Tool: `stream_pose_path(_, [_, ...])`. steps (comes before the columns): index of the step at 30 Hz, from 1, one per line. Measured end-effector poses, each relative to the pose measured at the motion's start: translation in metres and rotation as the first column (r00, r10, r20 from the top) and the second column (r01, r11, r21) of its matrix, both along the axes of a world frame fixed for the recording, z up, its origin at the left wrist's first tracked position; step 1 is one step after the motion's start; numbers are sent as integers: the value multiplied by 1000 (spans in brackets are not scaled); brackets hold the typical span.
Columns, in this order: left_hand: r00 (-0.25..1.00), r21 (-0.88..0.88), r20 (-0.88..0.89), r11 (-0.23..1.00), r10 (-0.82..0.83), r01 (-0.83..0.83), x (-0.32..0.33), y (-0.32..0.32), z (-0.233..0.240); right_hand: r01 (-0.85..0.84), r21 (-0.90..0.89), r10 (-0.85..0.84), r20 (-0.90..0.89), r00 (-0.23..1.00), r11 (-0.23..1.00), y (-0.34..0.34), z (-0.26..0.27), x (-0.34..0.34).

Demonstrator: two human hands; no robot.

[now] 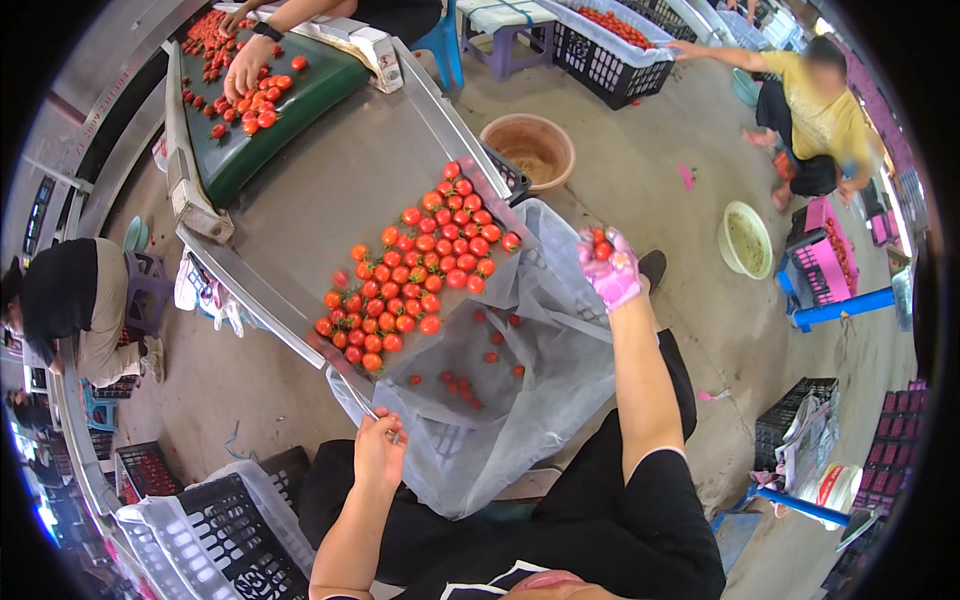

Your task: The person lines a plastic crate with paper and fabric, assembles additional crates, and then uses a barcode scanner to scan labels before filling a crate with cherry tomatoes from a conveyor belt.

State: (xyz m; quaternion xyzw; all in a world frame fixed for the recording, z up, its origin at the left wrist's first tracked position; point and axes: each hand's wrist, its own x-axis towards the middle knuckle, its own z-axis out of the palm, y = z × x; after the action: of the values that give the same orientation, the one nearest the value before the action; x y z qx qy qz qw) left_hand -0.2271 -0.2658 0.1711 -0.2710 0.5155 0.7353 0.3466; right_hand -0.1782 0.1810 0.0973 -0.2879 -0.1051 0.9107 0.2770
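Observation:
My right hand (611,271), in a pink patterned glove, holds a few red cherry tomatoes (602,246) right of the bag. My bare left hand (380,454) pinches a thin metal piece (367,407) by the lower corner of the sloping metal chute (322,217); what it belongs to is unclear. Many cherry tomatoes (405,274), some with green calyxes, are gathered at the chute's lower end. Below that end a translucent white liner bag (495,427) hangs over a crate, mostly hidden, with several tomatoes (459,386) inside.
Another person's hands (247,69) sort tomatoes on the green conveyor belt (300,120). A brown basin (529,150) stands right of the chute, a pale basin (745,240) farther right. Black crates (232,525) sit at lower left. A seated person (817,112) touches a lined tomato crate (611,56).

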Motion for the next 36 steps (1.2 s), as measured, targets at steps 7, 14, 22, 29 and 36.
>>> stream_pose_path(7, [999,7,31,1000,-20,20,-5,6,-1,-410,796,160,380,911,445,26,20,-94])
stream_pose_path(14, [999,12,33,1000,-2,2,-3,2,9,-951,163,-811,498,308,-262,-20,4,5])
stream_pose_path(22, [998,11,7,998,-55,55,-2,2,4,-995,60,-405,914,22,83,-15,3,64])
stream_pose_path(29, [1000,14,-8,1000,-10,11,0,-3,4,-742,470,-480,567,669,-479,-124,82,8])
stream_pose_path(36, [999,-43,12,999,-31,31,-1,7,15,-543,576,-331,437,837,-612,-219,101,-104])
